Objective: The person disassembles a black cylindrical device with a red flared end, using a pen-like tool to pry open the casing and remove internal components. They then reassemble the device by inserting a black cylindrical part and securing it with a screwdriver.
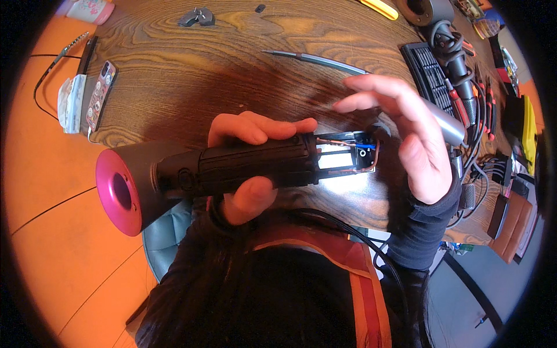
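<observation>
My left hand (249, 197) is wrapped round the black body of a hair dryer (243, 162), held sideways across the front of the table, with its pink-rimmed end (113, 188) toward the left. Its right end is an open housing (345, 152) with brown and blue wires showing and a bright patch inside. My right hand (418, 145) is raised just right of that open end, fingers curved and apart, holding nothing. A long grey pointed tool (307, 59) lies beyond my right fingers, partly hidden behind them.
On the wooden table (162, 69) are a phone (101, 95), plastic bag (69, 104), dark pieces (196, 17), yellow-handled tool (380, 8), another black dryer (447, 52), keyboard (426, 72), several red-handled tools (487, 107) and cables. A teal chair (154, 243) shows below.
</observation>
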### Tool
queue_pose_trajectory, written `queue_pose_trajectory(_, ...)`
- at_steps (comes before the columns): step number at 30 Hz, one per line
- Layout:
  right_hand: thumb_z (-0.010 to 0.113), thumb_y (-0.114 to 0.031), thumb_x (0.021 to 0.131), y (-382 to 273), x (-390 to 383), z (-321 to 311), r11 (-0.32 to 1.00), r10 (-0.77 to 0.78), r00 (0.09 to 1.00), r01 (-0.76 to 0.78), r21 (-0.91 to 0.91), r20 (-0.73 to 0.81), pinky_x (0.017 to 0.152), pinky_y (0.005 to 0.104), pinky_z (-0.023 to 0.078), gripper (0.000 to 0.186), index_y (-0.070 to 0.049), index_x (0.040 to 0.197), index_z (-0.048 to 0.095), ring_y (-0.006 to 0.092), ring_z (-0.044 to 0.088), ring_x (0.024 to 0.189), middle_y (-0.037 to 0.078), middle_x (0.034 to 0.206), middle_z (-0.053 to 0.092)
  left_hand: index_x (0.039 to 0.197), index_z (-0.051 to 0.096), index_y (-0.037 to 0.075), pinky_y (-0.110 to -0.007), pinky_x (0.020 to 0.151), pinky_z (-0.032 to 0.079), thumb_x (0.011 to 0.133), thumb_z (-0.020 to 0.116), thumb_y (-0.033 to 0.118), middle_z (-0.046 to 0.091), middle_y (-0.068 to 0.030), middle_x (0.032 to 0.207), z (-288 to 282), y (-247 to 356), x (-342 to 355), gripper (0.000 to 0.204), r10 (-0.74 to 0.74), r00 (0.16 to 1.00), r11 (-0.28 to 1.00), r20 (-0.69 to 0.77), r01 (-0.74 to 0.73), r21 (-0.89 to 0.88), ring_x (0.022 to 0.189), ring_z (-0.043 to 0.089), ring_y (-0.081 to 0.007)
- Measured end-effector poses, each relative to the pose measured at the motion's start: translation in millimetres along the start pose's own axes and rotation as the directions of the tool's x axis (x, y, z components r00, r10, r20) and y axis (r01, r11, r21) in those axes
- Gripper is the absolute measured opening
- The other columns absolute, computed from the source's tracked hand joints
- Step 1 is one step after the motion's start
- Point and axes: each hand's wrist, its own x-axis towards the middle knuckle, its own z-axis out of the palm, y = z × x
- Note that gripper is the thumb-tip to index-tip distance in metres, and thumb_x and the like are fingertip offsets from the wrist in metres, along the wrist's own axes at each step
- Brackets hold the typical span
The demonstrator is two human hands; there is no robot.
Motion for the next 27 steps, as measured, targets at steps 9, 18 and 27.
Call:
queue_pose_trajectory(9, 0.064, -0.038, 0.071, -3, 0, -17, 0.974, -0.024, 0.994, 0.048, -0.219, 0.11, 0.082, 0.0294, 0.038, 0.055, 0.002, 0.106, 0.05, 0.0164, 0.055, 0.086, 0.009, 0.093, 0.055, 0.106, 0.038, 0.003, -0.046, 0.09, 0.044, 0.074, 0.068, 0.014, 0.05, -0.0207, 0.109, -5, -2, 0, 0.045, 0.051, 0.998, 0.998, 0.038, -0.05, -0.041, 0.112, 0.047, -0.0375)
queue_pose_trajectory(18, 0.076, -0.013, 0.065, 0, 0, -18, 0.954, -0.109, 0.994, 0.103, -0.281, -0.005, 0.057, 0.0208, 0.036, 0.027, -0.004, 0.075, 0.052, 0.0067, 0.048, 0.064, -0.001, 0.069, 0.052, 0.107, 0.041, 0.001, -0.043, 0.092, 0.042, 0.072, 0.066, 0.001, 0.05, -0.0217, 0.109, -2, -3, 1, 0.043, 0.079, 0.99, 0.992, 0.118, -0.089, 0.087, 0.112, 0.048, -0.0346)
queue_pose_trajectory(27, 0.073, -0.012, 0.065, -2, 0, -9, 0.959, -0.014, 0.995, -0.015, -0.282, -0.102, 0.051, 0.0206, 0.03, 0.029, -0.006, 0.069, 0.046, 0.0055, 0.039, 0.057, -0.003, 0.061, 0.042, 0.102, 0.044, 0.001, -0.04, 0.088, 0.046, 0.072, 0.067, 0.002, 0.054, -0.0214, 0.104, 12, -3, 1, 0.038, 0.126, 0.991, 0.985, 0.042, -0.13, 0.117, 0.105, 0.052, -0.0332)
